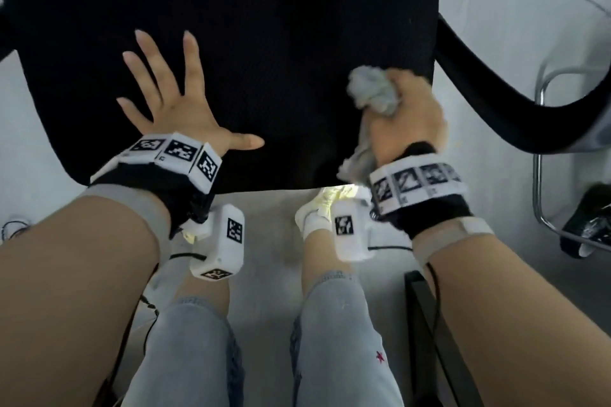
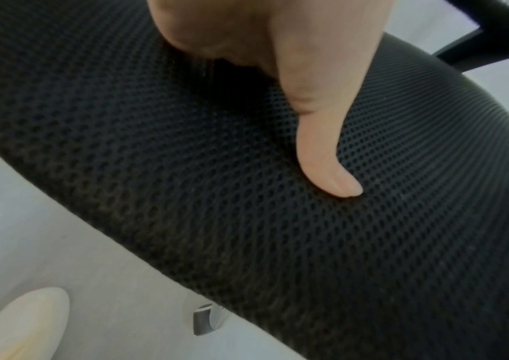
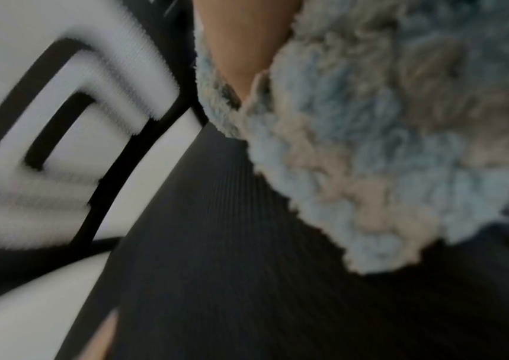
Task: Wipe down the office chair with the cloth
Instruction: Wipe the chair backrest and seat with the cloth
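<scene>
The office chair's black mesh seat (image 1: 281,43) fills the upper middle of the head view. My left hand (image 1: 168,99) lies flat on its left part with fingers spread; in the left wrist view its thumb (image 2: 317,136) presses the mesh seat (image 2: 185,170). My right hand (image 1: 403,119) grips a bunched grey fluffy cloth (image 1: 373,92) at the seat's right front part. The cloth (image 3: 385,146) fills the right wrist view, blurred, over the dark seat (image 3: 231,280).
A black curved armrest (image 1: 515,102) runs to the right of the seat. A chrome tube frame (image 1: 542,175) stands at the far right on the pale floor (image 1: 274,228). My legs in light jeans (image 1: 330,340) and white shoes are below the seat's front edge.
</scene>
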Tool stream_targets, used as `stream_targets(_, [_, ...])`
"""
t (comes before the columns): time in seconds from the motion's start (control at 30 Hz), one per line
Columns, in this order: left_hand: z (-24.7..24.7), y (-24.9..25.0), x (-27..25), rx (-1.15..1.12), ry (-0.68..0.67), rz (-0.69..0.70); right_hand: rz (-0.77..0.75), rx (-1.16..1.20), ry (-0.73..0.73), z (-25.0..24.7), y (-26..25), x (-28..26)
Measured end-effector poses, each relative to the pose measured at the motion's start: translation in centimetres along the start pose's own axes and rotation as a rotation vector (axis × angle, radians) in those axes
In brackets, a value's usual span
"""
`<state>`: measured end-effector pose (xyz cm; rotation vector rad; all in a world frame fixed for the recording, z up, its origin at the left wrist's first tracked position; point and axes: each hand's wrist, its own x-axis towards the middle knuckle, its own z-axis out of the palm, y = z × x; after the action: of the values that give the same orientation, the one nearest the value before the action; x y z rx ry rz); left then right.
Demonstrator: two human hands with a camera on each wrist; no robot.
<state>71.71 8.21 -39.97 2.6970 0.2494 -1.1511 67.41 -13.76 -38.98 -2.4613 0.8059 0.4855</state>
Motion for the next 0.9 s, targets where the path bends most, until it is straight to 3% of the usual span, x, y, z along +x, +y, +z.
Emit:
stream_targets(0.07, [0.2, 0.4, 0.0, -0.004, 0.022, -0.001, 0.200, 0.196, 0.146, -0.6, 0.3, 1.4])
stream_targets(0.1, [0.2, 0.6, -0.1, -0.003, 0.030, -0.003, 0.174, 0.156, 0.147, -0.2, -0.4, 1.0])
stream_targets(0.2, [0.0, 0.6, -0.2, 0.003, 0.025, -0.007, -0.175, -0.135, -0.125, 1.7, -2.2, -1.3])
stream_targets(0.27, [-0.3, 0.3, -0.3, 0.008, 0.006, -0.004, -0.308, -0.221, -0.188, 1.2, -1.9, -1.1])
stream_targets(0.4, [-0.4, 0.4, -0.2, 0.025, -0.016, -0.009, 0.090, -0.005, 0.091, -1.2, -1.2, 2.6])
stream_targets(0.47, [-0.7, 0.3, -0.2, 0.021, -0.040, 0.001, 0.156, 0.052, 0.086, -0.1, -2.6, 1.5])
stream_targets(0.5, [-0.9, 0.0, -0.1, 0.014, -0.056, 0.011, 0.086, 0.006, 0.022, 0.9, -3.4, 0.1])
stream_targets(0.6, [-2.0, -1.3, -0.1, 0.026, -0.080, 0.049, -0.367, -0.242, -0.335, 3.5, -4.4, -4.5])
stream_targets(0.63, [-2.3, -1.9, -0.1, 0.037, -0.087, 0.065, -0.454, -0.284, -0.365, 3.6, -3.8, -4.9])
stream_targets(0.7, [-2.6, -2.7, 0.0, 0.061, -0.090, 0.096, -0.348, -0.242, -0.271, 2.4, -2.4, -3.5])
stream_targets(0.8, [-2.1, -3.1, -0.1, 0.088, -0.057, 0.113, 0.054, -0.034, -0.021, 1.1, -1.5, -1.6])
stream_targets(0.87, [-1.8, -2.8, -0.3, 0.113, -0.039, 0.106, 0.147, 0.005, -0.013, 2.7, -3.4, -2.8])
stream_targets(0.9, [-1.6, -2.8, -0.3, 0.122, -0.041, 0.103, 0.093, 0.000, -0.090, 4.1, -4.6, -4.2])
